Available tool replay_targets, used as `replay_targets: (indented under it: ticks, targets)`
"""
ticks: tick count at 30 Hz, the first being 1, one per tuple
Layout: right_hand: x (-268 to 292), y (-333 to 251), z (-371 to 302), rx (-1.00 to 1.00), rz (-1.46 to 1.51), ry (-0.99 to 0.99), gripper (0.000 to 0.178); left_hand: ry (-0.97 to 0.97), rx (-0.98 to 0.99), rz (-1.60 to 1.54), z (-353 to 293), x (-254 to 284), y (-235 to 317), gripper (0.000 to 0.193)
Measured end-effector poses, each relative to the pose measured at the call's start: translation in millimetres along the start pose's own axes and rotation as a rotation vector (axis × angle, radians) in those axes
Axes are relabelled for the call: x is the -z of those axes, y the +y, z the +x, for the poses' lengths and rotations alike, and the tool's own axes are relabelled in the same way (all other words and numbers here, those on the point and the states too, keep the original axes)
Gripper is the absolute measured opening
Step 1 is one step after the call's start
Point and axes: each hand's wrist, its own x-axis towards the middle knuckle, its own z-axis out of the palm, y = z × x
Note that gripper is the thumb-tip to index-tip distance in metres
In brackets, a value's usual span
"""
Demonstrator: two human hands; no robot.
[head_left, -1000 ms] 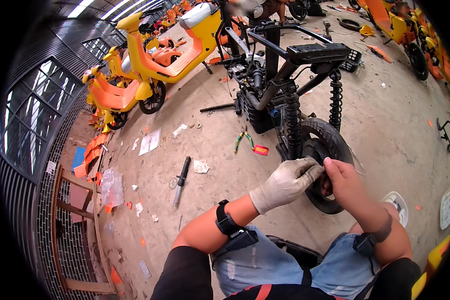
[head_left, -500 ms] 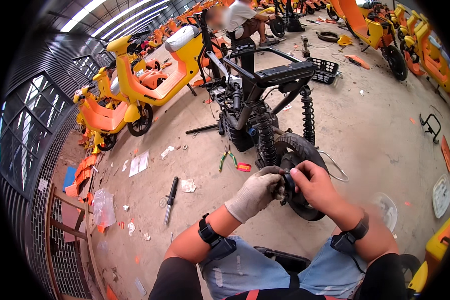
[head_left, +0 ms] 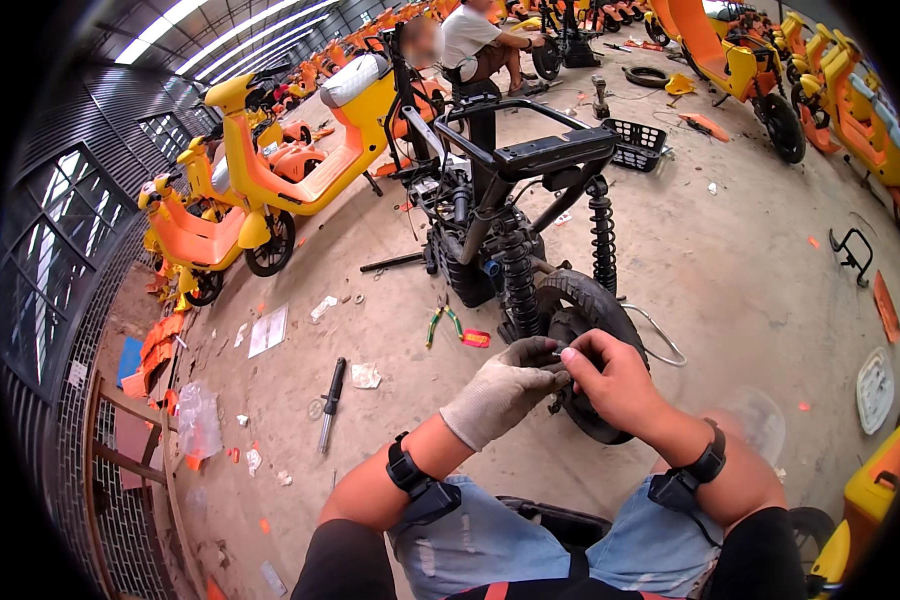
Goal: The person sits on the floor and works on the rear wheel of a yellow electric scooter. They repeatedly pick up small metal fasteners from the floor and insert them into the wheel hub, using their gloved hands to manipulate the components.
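In front of me stands a stripped black scooter frame [head_left: 560,150] with coil-spring shock absorbers [head_left: 518,285] and a rear wheel [head_left: 602,310]. My left hand [head_left: 505,392], in a whitish knit glove, is closed in a pinch just before the wheel. My bare right hand [head_left: 620,378] meets it there, thumb and forefinger pinched together. A small pale bit shows at the right fingertips, too small to name. Whatever the left fingers hold is hidden. Both hands are in front of the tyre; I cannot tell whether they touch it.
Green-handled pliers [head_left: 442,322] and a red packet [head_left: 476,339] lie left of the wheel. Farther left is a black-and-silver tube [head_left: 332,405]. A black basket [head_left: 635,145] lies behind the frame. Yellow-orange scooters [head_left: 300,170] stand around, and a person [head_left: 490,45] sits at the back.
The dark round part seen between my hands no longer shows there. My right thumb and forefinger have drawn into a tighter pinch. The whole view has shifted slightly.
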Motion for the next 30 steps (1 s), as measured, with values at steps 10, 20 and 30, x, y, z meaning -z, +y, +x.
replay_targets:
  ticks: [10, 20, 30]
  targets:
    - [-8, -6, -1, 0.015, 0.001, 0.009, 0.024, 0.002, -0.045, 0.036, 0, 9, 4, 0.029]
    - [-10, -2, 3, 0.044, -0.078, -0.033, 0.023, 0.134, -0.061, 0.149, -4, 7, 9, 0.033]
    - [-9, -8, 0, 0.044, -0.102, -0.016, 0.023, 0.072, 0.037, 0.132, -1, 9, 2, 0.041]
